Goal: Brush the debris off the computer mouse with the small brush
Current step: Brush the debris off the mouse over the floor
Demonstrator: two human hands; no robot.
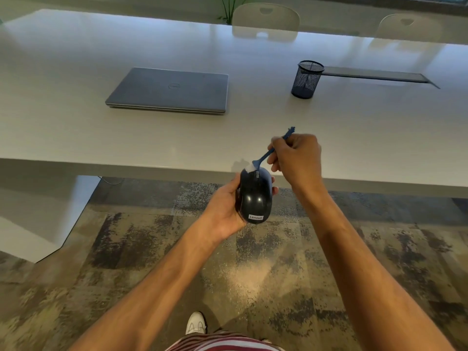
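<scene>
Left hand [225, 206] fingers clamped around black Lenovo mouse [255, 196], held off the bench; right hand [295, 158] fingers pinch small blue brush [266, 155], bristles on mouse's front. Mouse looks light, rigid, glossy-slippery; side grip suits.

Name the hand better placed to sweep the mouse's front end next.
Right. The right hand already grips the small brush, its bristles touching the front of the mouse. The left hand is occupied cradling the mouse.
</scene>
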